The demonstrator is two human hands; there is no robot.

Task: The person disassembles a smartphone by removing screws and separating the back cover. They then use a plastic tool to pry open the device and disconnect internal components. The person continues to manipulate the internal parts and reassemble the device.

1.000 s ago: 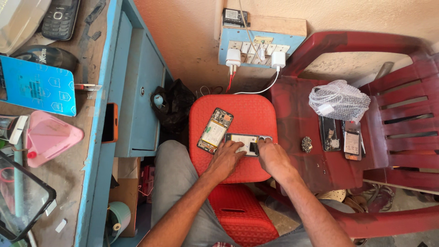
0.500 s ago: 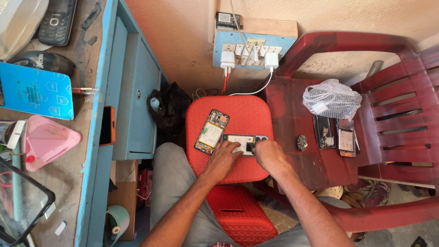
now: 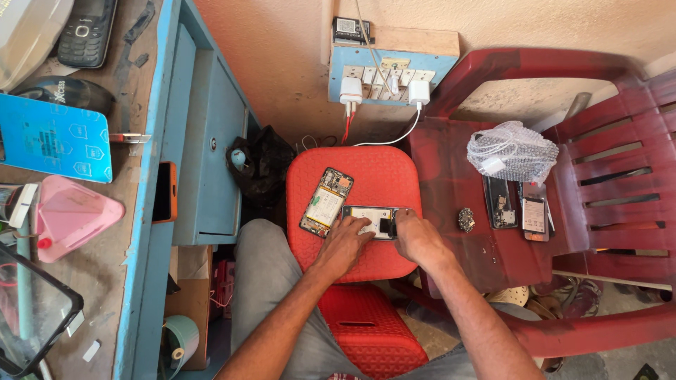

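Opened smartphone (image 3: 371,220), flat on red plastic stool (image 3: 373,176) beside a second opened handset (image 3: 326,201): left hand (image 3: 343,243) fingers spread, pinning it steady; right hand (image 3: 415,236) pinching its end, possibly around a small tool.

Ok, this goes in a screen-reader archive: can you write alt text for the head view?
Both hands, left hand and right hand, press on an opened phone lying on a red stool. A second opened phone lies beside it.
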